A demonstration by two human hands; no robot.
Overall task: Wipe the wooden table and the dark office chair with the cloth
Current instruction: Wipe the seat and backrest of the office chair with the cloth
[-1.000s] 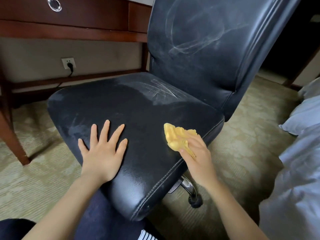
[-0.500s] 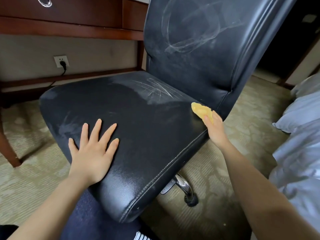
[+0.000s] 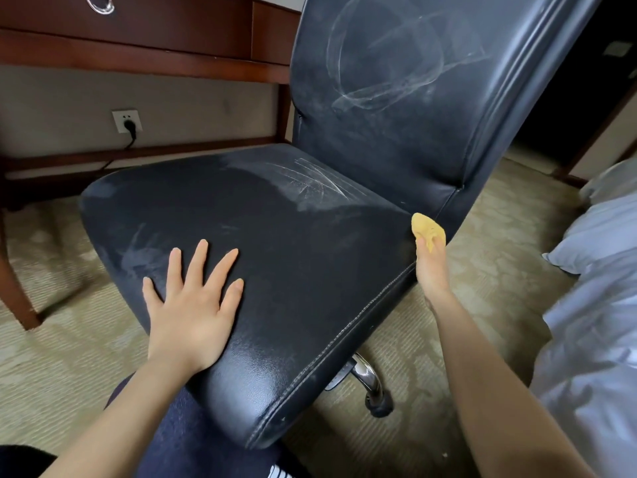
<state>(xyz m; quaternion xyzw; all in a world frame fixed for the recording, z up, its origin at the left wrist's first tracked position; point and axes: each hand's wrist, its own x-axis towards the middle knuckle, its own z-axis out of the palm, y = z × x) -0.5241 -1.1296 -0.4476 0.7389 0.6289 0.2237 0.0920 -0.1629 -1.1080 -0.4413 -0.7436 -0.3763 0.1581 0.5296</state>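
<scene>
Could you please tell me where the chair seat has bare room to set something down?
The seat is bare across its middle and rear, between the left hand in front and the backrest behind. Crowded spots: the front left, where that hand lies flat, and the right edge, where the right hand holds the cloth.

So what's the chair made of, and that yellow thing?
The chair looks like dark leather or fake leather, I can't tell which: it's shiny and grainy, with stitched seams. The cloth seems to be soft yellow fabric, since it's crumpled up in the right hand.
</scene>
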